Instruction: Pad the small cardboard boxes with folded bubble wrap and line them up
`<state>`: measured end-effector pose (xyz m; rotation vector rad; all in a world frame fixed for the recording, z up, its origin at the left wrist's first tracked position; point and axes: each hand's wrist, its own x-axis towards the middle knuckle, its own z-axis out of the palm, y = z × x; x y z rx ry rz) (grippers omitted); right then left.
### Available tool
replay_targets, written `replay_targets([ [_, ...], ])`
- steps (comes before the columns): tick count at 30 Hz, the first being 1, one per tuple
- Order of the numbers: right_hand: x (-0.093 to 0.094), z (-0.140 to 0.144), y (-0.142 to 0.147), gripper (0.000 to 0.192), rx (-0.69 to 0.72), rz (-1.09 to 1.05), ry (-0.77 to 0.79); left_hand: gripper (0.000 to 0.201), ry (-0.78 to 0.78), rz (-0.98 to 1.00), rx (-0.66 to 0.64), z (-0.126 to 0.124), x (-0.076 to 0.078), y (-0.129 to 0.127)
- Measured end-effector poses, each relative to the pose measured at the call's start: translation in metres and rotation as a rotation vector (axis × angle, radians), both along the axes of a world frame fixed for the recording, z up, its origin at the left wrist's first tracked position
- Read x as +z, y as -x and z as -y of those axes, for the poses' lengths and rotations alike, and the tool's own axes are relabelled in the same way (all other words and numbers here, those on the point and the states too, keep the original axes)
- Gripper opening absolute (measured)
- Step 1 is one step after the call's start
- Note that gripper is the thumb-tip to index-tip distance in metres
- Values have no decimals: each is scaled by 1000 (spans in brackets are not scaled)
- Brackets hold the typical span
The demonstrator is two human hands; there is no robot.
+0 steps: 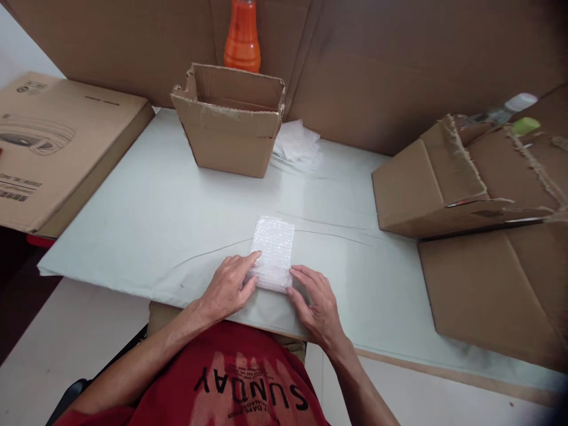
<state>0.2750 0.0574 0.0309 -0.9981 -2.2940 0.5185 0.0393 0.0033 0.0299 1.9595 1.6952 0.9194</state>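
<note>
A small bubble-wrap packet lies flat on the pale sheet covering the tabletop, near the front edge and just in front of the person. Both hands are on it. The left hand lies open, palm down, its fingers spread and resting on the packet's near left corner. The right hand is open too, fingers lightly curled, the fingertips touching the packet's near right edge. Neither hand grips the packet — they press and steady it against the sheet.

Judging from this, the step in hand is the flattening or closing of the wrap: the packet looks folded to a tidy rectangle, and the hands sit where a last fold or seam would be held down. What lies inside cannot be told; the wrap hides it.

Further back stands an open cardboard box, upright, well apart from the packet, with an orange bottle behind it and some thin white sheets just beside it. To the right lie two torn cartons.

The next move, as I judge it, calls for a real grasp — fingers under the near edge and thumbs on top — so that the fold stays shut when the packet leaves the sheet.
</note>
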Motion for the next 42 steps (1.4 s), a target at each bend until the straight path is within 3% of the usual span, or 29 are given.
replay_targets([
  [3, -1, 3, 3, 33, 15, 82, -118, 44, -17, -68, 46, -13, -5, 0],
  [7, -4, 0, 13, 34, 78, 166, -147, 42, -73, -59, 55, -17, -3, -2],
  [12, -3, -6, 13, 29, 47, 14, 25, 56, -65, 63, -38, -4, 2, 1],
  [15, -1, -7, 8, 27, 17, 17, 97, 55, -16, 78, -5, -6, 1, 1],
  [19, -2, -6, 7, 31, -68, 60, -82, 50, 23, -47, 93, -22, 0, -3],
  [23, -3, -7, 12, 36, -7, 163, -193, 42, 41, -144, 144, -34, 3, -5],
  [26, -5, -13, 17, 34, 10, 191, -153, 43, 73, 21, 189, -29, 4, -4],
  [32, -4, -19, 20, 30, -138, -40, 170, 70, 349, 783, 275, -5, -1, -15],
  [35, 0, -12, 23, 30, -90, -95, 336, 77, 389, 1048, 253, -2, -4, -24],
  [39, 4, -8, 23, 26, -29, -140, 351, 76, 394, 1085, 308, -7, -1, -28],
  [42, 6, -13, 20, 40, -46, -172, 359, 79, 373, 1037, 271, -8, 6, -28],
])
